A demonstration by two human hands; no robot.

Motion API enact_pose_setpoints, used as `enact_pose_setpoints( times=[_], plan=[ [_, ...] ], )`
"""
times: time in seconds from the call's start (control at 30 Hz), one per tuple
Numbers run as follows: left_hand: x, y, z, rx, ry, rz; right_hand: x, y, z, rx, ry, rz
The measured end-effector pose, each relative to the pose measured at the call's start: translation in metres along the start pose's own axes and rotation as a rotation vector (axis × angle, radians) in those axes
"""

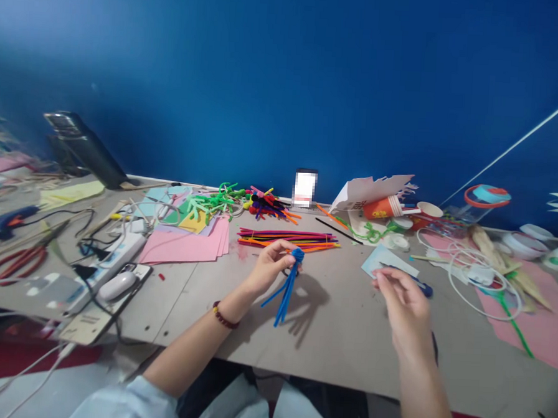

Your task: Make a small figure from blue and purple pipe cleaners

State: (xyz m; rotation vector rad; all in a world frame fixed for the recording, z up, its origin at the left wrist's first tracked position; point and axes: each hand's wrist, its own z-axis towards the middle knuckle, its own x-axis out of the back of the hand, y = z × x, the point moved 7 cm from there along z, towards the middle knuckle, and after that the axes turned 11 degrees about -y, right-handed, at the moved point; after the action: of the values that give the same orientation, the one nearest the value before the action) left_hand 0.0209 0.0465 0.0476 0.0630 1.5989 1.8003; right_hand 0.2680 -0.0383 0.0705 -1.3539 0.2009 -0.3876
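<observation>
My left hand (276,265) pinches a bundle of blue pipe cleaners (283,300) near its top. The upper end is wound into a small knob, and several loose legs hang down and splay above the table. Over on the right, my right hand (403,296) is raised with thumb and fingertips pressed together; whatever may be between them is too small to make out. Behind that hand are a light blue paper sheet (383,257) and a dark blue handled tool (425,289), partly hidden. Bundled pipe cleaners (287,237) in red, purple and orange lie beyond my left hand.
On the left are red-handled scissors (18,264), a glue gun (9,220), a power strip (102,268), a mouse (117,285) and pink paper (183,247). A phone (305,188) leans on the blue wall. Paper cups (384,207) and a coiled white cable (484,276) occupy the right.
</observation>
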Motion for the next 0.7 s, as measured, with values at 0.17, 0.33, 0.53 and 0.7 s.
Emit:
enact_pose_setpoints(
  times=[0.17,0.33,0.53,0.7],
  plan=[
    [-0.001,-0.013,0.0,0.1,0.015,-0.097,-0.023,0.013,-0.009,-0.078,-0.204,-0.046],
    [-0.003,-0.015,0.0,0.115,-0.002,-0.096,-0.077,-0.011,-0.004,0.115,-0.411,-0.049],
    [-0.004,-0.01,0.002,0.039,-0.023,-0.037,-0.116,-0.016,0.003,0.28,-0.473,0.035],
    [-0.006,-0.01,0.002,0.017,-0.04,-0.002,-0.119,-0.001,0.002,0.297,-0.438,0.051]
  ],
)
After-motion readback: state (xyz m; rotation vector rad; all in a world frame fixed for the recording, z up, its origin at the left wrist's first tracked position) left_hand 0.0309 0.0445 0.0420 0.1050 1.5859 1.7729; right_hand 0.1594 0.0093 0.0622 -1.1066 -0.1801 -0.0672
